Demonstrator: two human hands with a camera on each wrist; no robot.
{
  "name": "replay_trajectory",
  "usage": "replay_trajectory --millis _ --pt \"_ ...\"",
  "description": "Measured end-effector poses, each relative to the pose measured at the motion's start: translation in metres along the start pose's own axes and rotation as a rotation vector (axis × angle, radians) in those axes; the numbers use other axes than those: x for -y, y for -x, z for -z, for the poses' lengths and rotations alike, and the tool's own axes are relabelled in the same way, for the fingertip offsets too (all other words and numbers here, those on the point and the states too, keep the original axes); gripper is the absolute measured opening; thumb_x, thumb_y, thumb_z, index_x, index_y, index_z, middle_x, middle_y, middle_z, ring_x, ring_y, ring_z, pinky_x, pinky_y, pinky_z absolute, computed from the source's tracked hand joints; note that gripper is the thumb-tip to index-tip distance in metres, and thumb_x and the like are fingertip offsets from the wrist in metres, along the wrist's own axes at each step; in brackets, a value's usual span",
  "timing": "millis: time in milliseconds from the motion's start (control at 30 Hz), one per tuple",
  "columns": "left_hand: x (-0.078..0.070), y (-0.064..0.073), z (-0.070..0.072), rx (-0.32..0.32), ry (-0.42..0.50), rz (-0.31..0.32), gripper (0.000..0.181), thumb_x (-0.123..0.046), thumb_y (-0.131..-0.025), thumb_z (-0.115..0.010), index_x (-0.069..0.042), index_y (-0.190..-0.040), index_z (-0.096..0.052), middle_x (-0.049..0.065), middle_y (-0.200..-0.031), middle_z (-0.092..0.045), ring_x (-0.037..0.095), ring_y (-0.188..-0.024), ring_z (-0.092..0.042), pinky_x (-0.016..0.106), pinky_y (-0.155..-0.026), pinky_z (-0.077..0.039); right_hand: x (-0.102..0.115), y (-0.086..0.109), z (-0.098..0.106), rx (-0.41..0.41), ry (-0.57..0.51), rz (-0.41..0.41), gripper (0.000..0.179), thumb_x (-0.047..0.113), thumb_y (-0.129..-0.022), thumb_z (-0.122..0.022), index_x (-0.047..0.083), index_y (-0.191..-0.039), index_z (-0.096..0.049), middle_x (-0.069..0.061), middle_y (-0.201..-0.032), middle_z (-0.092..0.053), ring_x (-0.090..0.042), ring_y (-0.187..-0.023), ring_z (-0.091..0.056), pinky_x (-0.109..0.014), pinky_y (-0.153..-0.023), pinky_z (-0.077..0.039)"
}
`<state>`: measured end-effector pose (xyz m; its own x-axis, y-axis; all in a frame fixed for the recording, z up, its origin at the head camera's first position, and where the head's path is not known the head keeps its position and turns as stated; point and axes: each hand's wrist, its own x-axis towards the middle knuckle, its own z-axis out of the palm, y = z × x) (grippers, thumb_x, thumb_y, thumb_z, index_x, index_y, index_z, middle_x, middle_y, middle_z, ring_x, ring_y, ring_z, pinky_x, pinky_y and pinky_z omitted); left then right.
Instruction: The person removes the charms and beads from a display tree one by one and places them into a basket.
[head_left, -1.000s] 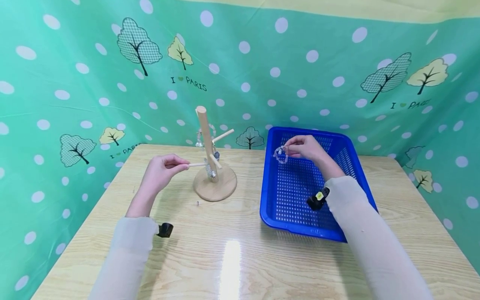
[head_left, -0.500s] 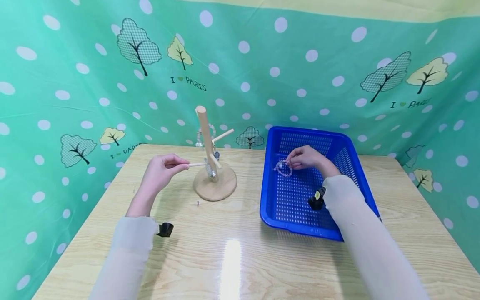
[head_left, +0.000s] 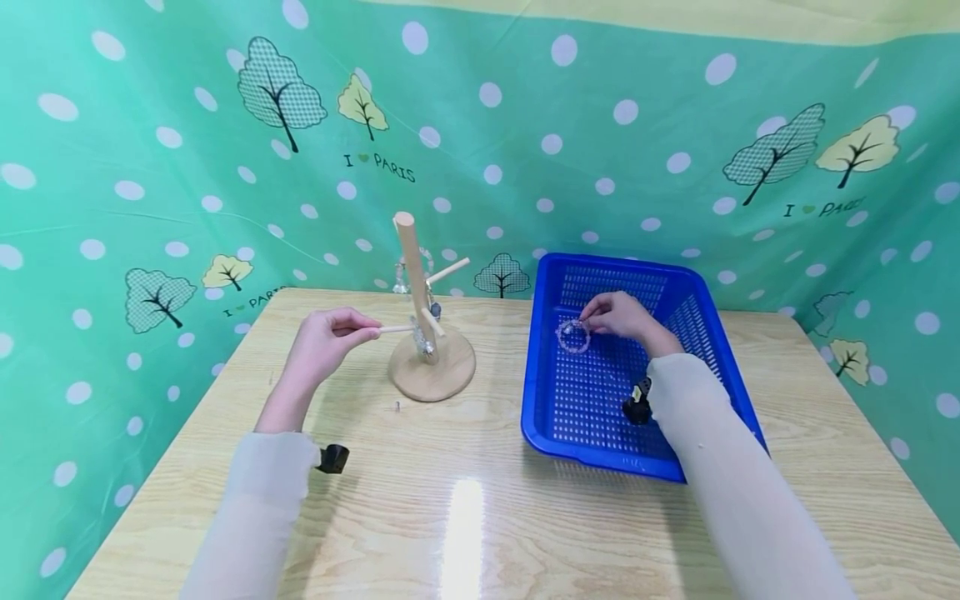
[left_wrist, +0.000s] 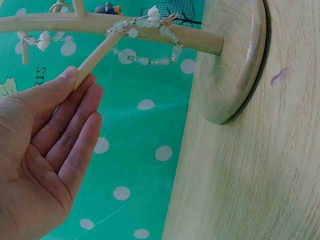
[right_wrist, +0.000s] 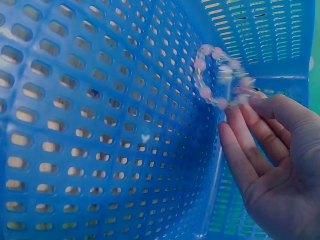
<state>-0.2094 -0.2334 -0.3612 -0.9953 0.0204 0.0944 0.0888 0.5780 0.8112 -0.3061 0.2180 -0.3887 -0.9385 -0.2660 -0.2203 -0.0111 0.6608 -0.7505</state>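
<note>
Between thumb and index finger my left hand (head_left: 324,346) pinches the end of one wooden peg (left_wrist: 97,57) of an upright wooden stand (head_left: 414,275). A bracelet of pale, clear beads (left_wrist: 145,61) hangs on that peg close to the post. My right hand (head_left: 622,318) is inside the blue plastic basket (head_left: 531,375), pinching a pink and clear beaded bracelet (right_wrist: 202,80) by its edge. The bracelet hangs as a loop over the basket's perforated floor. Other pegs of the stand carry another beaded bracelet (head_left: 400,279) and a dark blue charm (head_left: 436,310).
The stand's round base (head_left: 450,379) rests on the wood-grain table (head_left: 390,500), left of the basket. A tiny object (head_left: 397,406) lies in front of the base. A green dotted curtain (head_left: 480,108) hangs behind the table. A small white heart-shaped piece (right_wrist: 145,138) shows against the basket floor.
My right hand has lowered into the basket with the pink bracelet, coming slightly nearer. The left hand keeps its pinch on the peg.
</note>
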Motion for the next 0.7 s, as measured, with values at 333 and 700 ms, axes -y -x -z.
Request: replay_trajectory --millis 333,700 --pt "0.0024 -0.0018 -0.0009 -0.007 -0.019 0.006 0.025 -0.025 -0.093 -0.072 -0.004 -0.106 -0.074 0.016 -0.107 -0.075 0.021 -0.095 -0.074 0.015 -0.076 -0.051 0.0029 0.0013 0.0036 -0.106 0.034 0.067 0.024 0.012 -0.102 -0.055 -0.002 -0.119 -0.065 -0.022 -0.118 -0.066 -0.035 -0.110 -0.064 -0.046 -0.098 -0.052" --pt "-0.0006 0.0006 0.0010 -0.001 -0.009 0.001 0.026 -0.025 -0.093 -0.072 -0.003 -0.107 -0.074 0.018 -0.111 -0.074 0.005 -0.088 -0.071 0.012 -0.076 -0.050 0.0094 0.0062 0.0069 -0.152 0.039 0.122 0.028 0.024 -0.099 -0.063 0.004 -0.118 -0.066 -0.019 -0.120 -0.066 -0.032 -0.110 -0.062 -0.050 -0.099 -0.048"
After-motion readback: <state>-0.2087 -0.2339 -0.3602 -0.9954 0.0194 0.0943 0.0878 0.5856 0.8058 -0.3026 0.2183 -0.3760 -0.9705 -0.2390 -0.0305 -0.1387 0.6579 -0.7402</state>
